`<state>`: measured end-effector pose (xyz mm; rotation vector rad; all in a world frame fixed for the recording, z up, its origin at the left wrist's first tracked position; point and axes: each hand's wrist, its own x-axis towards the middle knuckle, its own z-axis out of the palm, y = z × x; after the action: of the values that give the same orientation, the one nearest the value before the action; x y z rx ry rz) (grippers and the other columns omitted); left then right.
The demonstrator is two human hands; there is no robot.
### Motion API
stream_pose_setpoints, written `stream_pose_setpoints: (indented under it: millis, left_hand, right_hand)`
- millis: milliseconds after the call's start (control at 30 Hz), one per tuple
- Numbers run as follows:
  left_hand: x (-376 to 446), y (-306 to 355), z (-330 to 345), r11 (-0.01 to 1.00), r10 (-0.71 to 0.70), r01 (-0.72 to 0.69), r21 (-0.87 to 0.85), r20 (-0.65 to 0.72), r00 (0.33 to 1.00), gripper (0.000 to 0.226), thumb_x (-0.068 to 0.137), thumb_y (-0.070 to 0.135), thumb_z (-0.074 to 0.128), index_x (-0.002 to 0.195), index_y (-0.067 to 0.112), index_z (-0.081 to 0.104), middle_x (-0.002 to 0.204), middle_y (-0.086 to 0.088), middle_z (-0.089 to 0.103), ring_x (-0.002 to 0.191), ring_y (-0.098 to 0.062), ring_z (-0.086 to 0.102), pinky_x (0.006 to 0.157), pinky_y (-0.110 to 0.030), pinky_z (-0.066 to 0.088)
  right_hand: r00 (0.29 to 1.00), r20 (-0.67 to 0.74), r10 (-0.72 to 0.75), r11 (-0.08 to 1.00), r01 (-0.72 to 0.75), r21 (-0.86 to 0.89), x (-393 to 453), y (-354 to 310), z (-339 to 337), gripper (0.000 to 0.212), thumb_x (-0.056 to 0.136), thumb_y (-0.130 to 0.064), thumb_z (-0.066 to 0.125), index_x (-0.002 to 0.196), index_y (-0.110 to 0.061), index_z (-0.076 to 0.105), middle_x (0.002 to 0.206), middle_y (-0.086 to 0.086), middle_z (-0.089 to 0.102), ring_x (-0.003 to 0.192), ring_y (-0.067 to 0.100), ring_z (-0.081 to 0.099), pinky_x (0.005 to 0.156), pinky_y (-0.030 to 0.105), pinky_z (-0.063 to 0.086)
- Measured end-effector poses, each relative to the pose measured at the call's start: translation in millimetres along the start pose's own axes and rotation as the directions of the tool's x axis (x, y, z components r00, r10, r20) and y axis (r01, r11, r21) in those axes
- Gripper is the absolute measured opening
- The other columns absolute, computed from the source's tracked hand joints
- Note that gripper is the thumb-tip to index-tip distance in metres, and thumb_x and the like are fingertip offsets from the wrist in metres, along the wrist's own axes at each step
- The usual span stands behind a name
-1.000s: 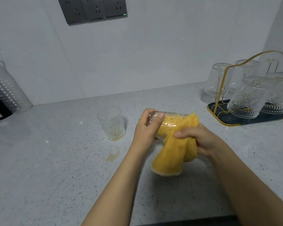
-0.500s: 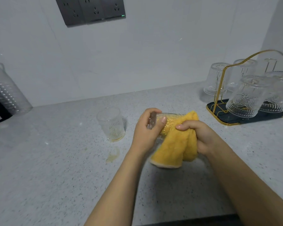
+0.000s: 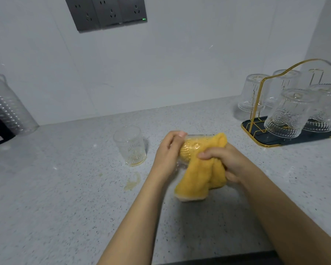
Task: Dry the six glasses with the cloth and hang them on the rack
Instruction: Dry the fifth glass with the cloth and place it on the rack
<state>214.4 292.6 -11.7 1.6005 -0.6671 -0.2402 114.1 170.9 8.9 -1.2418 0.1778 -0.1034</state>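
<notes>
Your left hand (image 3: 168, 152) grips a glass (image 3: 191, 148) on its side above the tabletop (image 3: 65, 207); your right hand (image 3: 225, 163) clutches the cloth (image 3: 199, 178) stuffed inside. Another glass (image 3: 130, 145) stands nearby; four hang on the rack (image 3: 256, 104).

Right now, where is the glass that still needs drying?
In the head view, the upright glass stands alone on the counter, left of centre, just left of the left hand, with a small yellowish puddle in front of it.

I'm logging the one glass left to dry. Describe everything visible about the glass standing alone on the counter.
The lone glass is clear, with an embossed pattern and vertical ribs near its base. It stands upright, mouth up, on the speckled grey countertop, untouched by either hand. Its base looks yellowish, and a yellowish smear lies on the counter just in front.
</notes>
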Motion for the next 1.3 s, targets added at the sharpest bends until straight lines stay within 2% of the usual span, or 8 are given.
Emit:
stream_pose_setpoints:
  millis: [133,367,500,633,933,1033,1167,1300]
  left_hand:
    - [-1,-9,7,0.966,0.255,-0.249,0.07,-0.088,0.963,0.026,0.082,0.052,0.054,0.087,0.028,0.062,0.086,0.01,0.061,0.084,-0.009,0.057,0.074,-0.023,0.045]
    - [4,-6,-6,0.952,-0.292,0.289,-0.095,-0.017,0.956,0.039,0.09,0.05,0.055,0.07,0.018,0.067,0.068,0.0,0.07,0.075,-0.024,0.067,0.086,-0.042,0.051]
    - [1,-3,1,0.969,-0.231,0.231,-0.09,0.011,0.973,0.043,0.094,0.055,0.047,0.084,0.018,0.068,0.082,-0.006,0.073,0.076,-0.015,0.067,0.081,-0.039,0.054]
    - [-3,-7,10,0.977,0.176,-0.171,0.126,-0.031,0.984,0.036,0.081,0.063,0.052,0.108,0.04,0.058,0.108,0.007,0.063,0.092,-0.008,0.061,0.076,-0.029,0.052]
    - [0,-6,-1,0.967,-0.253,0.253,0.011,0.006,0.967,0.047,0.093,0.06,0.046,0.073,0.018,0.055,0.059,-0.001,0.057,0.049,-0.02,0.054,0.047,-0.029,0.041]
    - [-3,0,2,0.98,-0.194,0.194,0.035,0.003,0.981,0.051,0.097,0.059,0.039,0.084,0.015,0.059,0.063,-0.001,0.062,0.052,-0.012,0.061,0.049,-0.025,0.048]
    - [-5,-4,9,0.984,0.17,-0.166,0.064,-0.051,0.984,0.038,0.087,0.057,0.049,0.106,0.026,0.063,0.093,0.016,0.061,0.078,0.005,0.057,0.069,-0.011,0.044]
    - [-1,-13,12,0.985,0.156,-0.162,-0.056,-0.11,0.982,0.035,0.079,0.057,0.048,0.082,0.024,0.058,0.077,0.002,0.054,0.074,-0.016,0.05,0.065,-0.032,0.04]
  right_hand:
    - [0.999,0.033,0.036,0.988,-0.04,0.147,0,0,-3,0.013,0.06,0.006,0.068,0.068,-0.004,0.07,0.066,0.012,0.069,0.06,0.023,0.068,0.053,0.03,0.055]
    - [0.992,0.119,-0.045,0.812,0.106,-0.574,-5,15,9,0.032,0.074,-0.009,0.075,0.094,-0.031,0.062,0.086,-0.016,0.068,0.079,-0.005,0.065,0.064,0.009,0.049]
    - [0.997,0.052,-0.056,0.96,0.068,-0.273,-4,3,2,0.024,0.072,0.004,0.07,0.088,-0.014,0.067,0.079,0.001,0.073,0.075,0.014,0.07,0.061,0.024,0.055]
    - [1.0,-0.026,-0.005,0.991,0.009,0.136,0,-4,-10,0.029,0.062,-0.003,0.068,0.091,-0.003,0.067,0.085,0.015,0.072,0.076,0.028,0.07,0.065,0.037,0.058]
    - [0.983,0.175,-0.049,0.784,0.147,-0.603,-9,9,12,0.029,0.078,-0.003,0.07,0.086,-0.031,0.064,0.075,-0.021,0.07,0.074,-0.012,0.063,0.062,0.004,0.045]
    - [0.992,0.087,-0.088,0.943,0.111,-0.312,-8,2,6,0.028,0.076,0.012,0.062,0.082,-0.016,0.066,0.071,-0.004,0.072,0.067,0.005,0.069,0.057,0.015,0.051]
    - [1.0,0.001,-0.008,0.994,0.007,0.107,-1,-4,-10,0.014,0.062,0.005,0.065,0.068,-0.006,0.071,0.068,0.012,0.069,0.063,0.024,0.068,0.054,0.031,0.056]
    - [0.995,0.098,-0.014,0.997,0.022,-0.077,-8,-1,-2,0.021,0.065,0.004,0.073,0.079,-0.011,0.069,0.07,0.002,0.072,0.067,0.015,0.07,0.057,0.024,0.055]
